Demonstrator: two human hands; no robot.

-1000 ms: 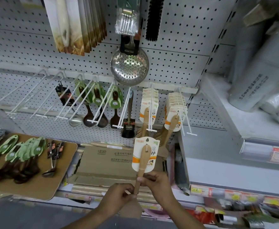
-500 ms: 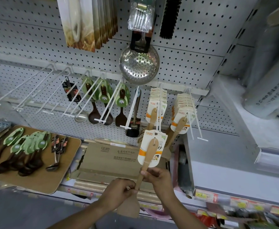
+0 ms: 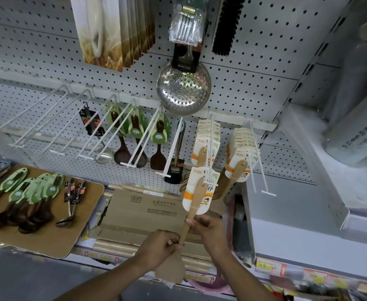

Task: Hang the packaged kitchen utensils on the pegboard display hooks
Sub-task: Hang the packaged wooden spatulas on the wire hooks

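Wooden spatula, carded, one unit, in hand. Head view, the only one: both hands hold its handle below the white-and-orange backing card. Left hand has fingers curled round the lower handle, just above the blade; right hand pinches the handle higher up, just under the card. The card's top hole sits at the tip of a white display hook, which already carries like spatulas further back.

Handling, judged: light, stiff wood, not fragile; the card is thin and may bend or tear at the hole, so the grip belongs on the handle, close beneath the card, for steering.

Surroundings: a second hook of carded spatulas just to the right; green-carded dark spoons on hooks to the left; a steel skimmer hanging above; more green-carded spoons on a brown board lower left; a cardboard box below.

Obstructions: the hook's end crossbar and the neighbouring hook's stock stand close.
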